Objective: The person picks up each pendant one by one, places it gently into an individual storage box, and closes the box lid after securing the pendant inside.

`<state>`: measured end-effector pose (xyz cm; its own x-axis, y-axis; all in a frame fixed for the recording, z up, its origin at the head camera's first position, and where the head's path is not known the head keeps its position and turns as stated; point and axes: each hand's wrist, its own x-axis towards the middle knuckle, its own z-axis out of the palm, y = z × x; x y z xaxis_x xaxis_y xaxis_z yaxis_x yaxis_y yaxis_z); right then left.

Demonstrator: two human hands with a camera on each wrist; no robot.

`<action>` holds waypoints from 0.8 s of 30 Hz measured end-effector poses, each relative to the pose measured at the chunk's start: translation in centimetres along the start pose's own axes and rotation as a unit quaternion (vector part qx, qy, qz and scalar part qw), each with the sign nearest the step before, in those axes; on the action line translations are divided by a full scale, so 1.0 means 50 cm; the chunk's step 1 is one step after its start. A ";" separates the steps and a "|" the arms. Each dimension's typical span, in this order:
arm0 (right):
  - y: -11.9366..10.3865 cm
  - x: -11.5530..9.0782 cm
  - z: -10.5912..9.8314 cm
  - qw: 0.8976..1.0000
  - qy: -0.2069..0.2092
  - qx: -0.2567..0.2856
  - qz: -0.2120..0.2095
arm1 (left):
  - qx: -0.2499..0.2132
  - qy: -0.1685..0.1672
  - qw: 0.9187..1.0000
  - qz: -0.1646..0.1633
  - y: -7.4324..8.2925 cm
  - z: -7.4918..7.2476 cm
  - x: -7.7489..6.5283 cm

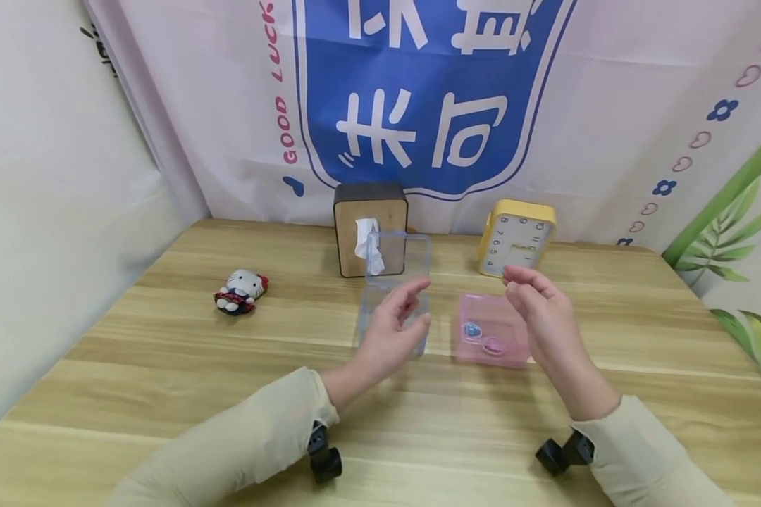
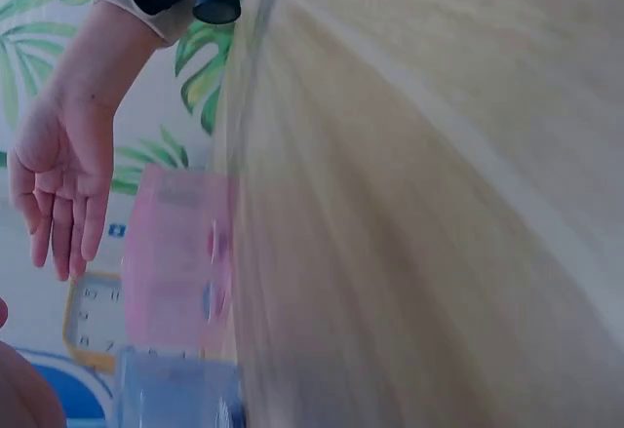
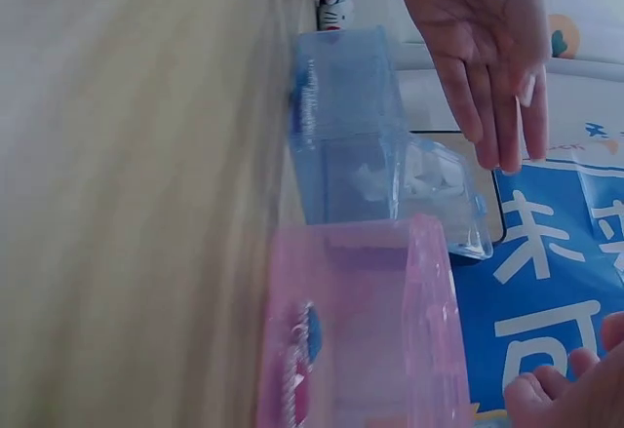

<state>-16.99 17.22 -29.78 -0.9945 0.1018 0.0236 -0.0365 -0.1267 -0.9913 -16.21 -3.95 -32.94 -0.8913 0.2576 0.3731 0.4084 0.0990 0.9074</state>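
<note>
My left hand (image 1: 396, 324) hovers in front of and over a clear blue plastic box (image 1: 363, 327), fingers loosely bent and holding nothing. That box has its lid (image 1: 418, 257) raised at the back. My right hand (image 1: 548, 331) is held above the right side of a pink see-through box (image 1: 501, 317), relaxed and bare of any object. Inside the pink box lie a small blue piece (image 1: 472, 329) and a small pink piece (image 1: 493, 346), their kind too small to tell. Both palms face inward; the right wrist view shows the left hand's straight fingers (image 3: 497, 106).
Behind the boxes stand a wood-fronted tissue box (image 1: 349, 246) and a yellow clock (image 1: 526, 211). A Hello Kitty plush (image 1: 237, 292) lies to the left on the wooden table (image 1: 165, 380). A printed cloth (image 1: 228, 127) hangs at the back edge.
</note>
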 end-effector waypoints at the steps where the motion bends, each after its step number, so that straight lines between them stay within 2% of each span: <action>1: -0.002 0.005 0.005 1.000 -0.007 0.015 0.000 | 0.002 0.005 1.000 0.006 0.000 -0.011 -0.001; 7: -0.012 0.036 0.041 0.997 -0.046 0.061 0.017 | 0.008 0.047 0.999 -0.002 -0.003 -0.069 -0.007; 10: -0.012 0.051 0.060 0.997 -0.050 0.060 0.018 | -0.002 0.067 0.998 -0.012 -0.012 -0.092 -0.012; 15: -0.008 0.078 0.085 0.997 -0.044 0.052 0.028 | -0.016 0.093 0.995 -0.031 -0.031 -0.114 -0.023; 19: -0.004 0.100 0.108 0.997 -0.040 0.051 0.041 | -0.044 0.116 0.989 -0.075 -0.046 -0.121 -0.033; 24: 0.004 0.124 0.136 0.996 -0.031 0.056 0.057 | -0.107 0.143 0.975 -0.134 -0.061 -0.118 -0.042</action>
<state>-23.83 11.13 -28.97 -0.9968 0.0199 -0.0777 0.0705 -0.2442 -0.9672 -16.71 -10.46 -35.35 -0.9913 -0.0315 0.1282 0.1304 -0.0843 0.9879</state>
